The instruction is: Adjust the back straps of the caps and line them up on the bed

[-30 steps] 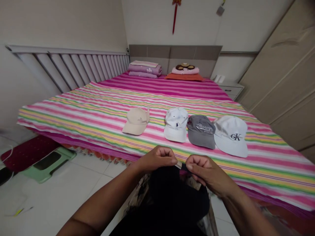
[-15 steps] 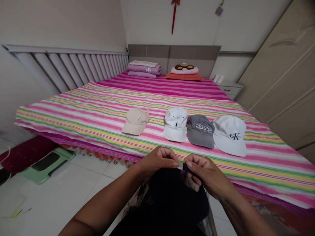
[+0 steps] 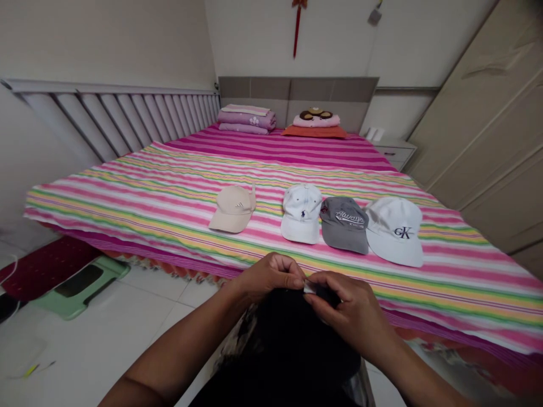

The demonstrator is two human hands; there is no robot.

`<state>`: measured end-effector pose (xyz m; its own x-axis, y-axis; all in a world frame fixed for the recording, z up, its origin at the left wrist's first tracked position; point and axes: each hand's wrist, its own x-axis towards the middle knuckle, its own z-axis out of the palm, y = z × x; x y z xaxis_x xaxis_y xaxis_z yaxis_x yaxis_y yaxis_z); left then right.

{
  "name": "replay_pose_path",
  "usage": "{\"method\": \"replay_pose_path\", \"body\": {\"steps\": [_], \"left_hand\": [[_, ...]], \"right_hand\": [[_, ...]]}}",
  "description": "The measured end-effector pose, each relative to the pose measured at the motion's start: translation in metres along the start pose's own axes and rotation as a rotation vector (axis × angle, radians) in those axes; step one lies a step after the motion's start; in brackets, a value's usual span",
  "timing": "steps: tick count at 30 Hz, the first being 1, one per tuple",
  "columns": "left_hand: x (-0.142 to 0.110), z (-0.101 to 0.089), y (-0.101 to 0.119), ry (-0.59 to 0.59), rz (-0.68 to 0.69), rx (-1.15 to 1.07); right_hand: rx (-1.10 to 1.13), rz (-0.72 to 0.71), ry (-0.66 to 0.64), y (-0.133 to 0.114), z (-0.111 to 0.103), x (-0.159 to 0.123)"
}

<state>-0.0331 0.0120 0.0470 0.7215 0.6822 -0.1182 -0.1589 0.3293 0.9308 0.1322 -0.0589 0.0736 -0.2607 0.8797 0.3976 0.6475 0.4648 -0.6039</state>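
Note:
Just off the bed's near edge, I hold a black cap [image 3: 292, 330] low in front of me, its dark shape merging with the dark area below. My left hand [image 3: 274, 277] is closed, thumb and fingers pinching the left end of its strap. My right hand [image 3: 354, 305] pinches the other strap end, fingertips almost touching the left ones. Between the fingertips shows a small whitish piece [image 3: 310, 288], perhaps the buckle. On the bed beyond lie a beige cap [image 3: 233, 209], a white cap with a small dark logo [image 3: 301, 213], a grey cap [image 3: 345, 225] and a white CK cap [image 3: 395, 230].
A striped sheet [image 3: 139, 198] covers the bed. Folded purple bedding [image 3: 246, 120] and an orange pillow [image 3: 314, 131] are by the headboard [image 3: 258, 90]. A green stool [image 3: 80, 288] stands on the floor at left. White rails [image 3: 127, 116] line the left side; a nightstand [image 3: 396, 152] is at right.
My right hand has turned and moved slightly left, its fingers now over the strap end at the whitish piece. The left hand keeps its pinch. The view has shifted slightly.

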Motion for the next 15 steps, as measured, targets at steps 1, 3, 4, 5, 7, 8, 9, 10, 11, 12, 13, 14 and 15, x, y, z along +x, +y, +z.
{"method": "replay_pose_path", "body": {"steps": [1, 3, 4, 5, 7, 8, 9, 10, 11, 12, 13, 14, 15], "left_hand": [[0.0, 0.0, 0.0, -0.006, -0.003, -0.005], [0.0, -0.001, 0.001, -0.019, -0.003, -0.019], [0.0, -0.001, 0.001, -0.026, -0.004, -0.027], [0.0, -0.001, 0.002, -0.031, -0.006, -0.035], [0.0, -0.001, 0.002, -0.041, -0.014, -0.052], [0.0, -0.001, 0.002, -0.046, -0.018, -0.061], [0.001, -0.001, 0.002, -0.05, -0.021, -0.071], [0.001, -0.001, 0.002, -0.052, -0.02, -0.081], [0.001, -0.001, 0.002, -0.05, -0.02, -0.094], [0.002, -0.001, 0.002, -0.046, -0.024, -0.106], [0.002, 0.0, 0.003, -0.041, -0.033, -0.114], [0.002, 0.0, 0.004, -0.041, -0.05, -0.114], [0.002, 0.0, 0.005, -0.049, -0.075, -0.104]], "right_hand": [[-0.005, 0.006, -0.003, 0.0, 0.0, 0.0], [-0.007, 0.023, -0.014, -0.001, -0.002, 0.0], [-0.003, 0.034, -0.023, -0.001, -0.002, 0.001], [0.006, 0.047, -0.035, -0.002, -0.003, 0.001], [0.028, 0.079, -0.063, -0.002, -0.004, 0.002], [0.04, 0.095, -0.079, -0.001, -0.004, 0.003], [0.057, 0.113, -0.095, 0.0, -0.005, 0.004], [0.081, 0.132, -0.111, 0.001, -0.005, 0.005], [0.114, 0.154, -0.126, 0.002, -0.004, 0.006], [0.154, 0.179, -0.138, 0.003, -0.004, 0.007], [0.195, 0.202, -0.147, 0.004, -0.003, 0.008], [0.231, 0.224, -0.151, 0.005, -0.003, 0.009], [0.263, 0.242, -0.15, 0.005, -0.003, 0.01]]}}
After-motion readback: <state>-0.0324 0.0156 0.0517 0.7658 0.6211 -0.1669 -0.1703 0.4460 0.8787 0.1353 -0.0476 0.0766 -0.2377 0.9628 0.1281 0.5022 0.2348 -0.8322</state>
